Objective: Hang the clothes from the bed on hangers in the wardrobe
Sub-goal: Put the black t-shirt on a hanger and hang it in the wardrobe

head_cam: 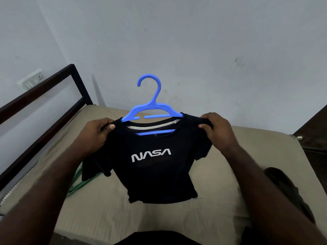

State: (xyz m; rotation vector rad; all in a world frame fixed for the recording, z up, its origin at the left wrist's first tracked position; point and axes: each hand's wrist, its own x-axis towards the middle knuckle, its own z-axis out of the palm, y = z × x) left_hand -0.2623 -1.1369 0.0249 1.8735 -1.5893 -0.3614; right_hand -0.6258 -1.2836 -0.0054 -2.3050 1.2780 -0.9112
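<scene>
T-shirt [154, 167] hung between both hands on the blue hanger [150, 110] (hook upward); left hand [96, 133] and right hand [216, 129] each pinched a shoulder, equally near.

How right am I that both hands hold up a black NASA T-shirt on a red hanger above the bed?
Not quite: the hanger is blue, not red, as the head view shows. The rest holds: the left hand and right hand hold up the black NASA T-shirt on it above the bed.
</scene>
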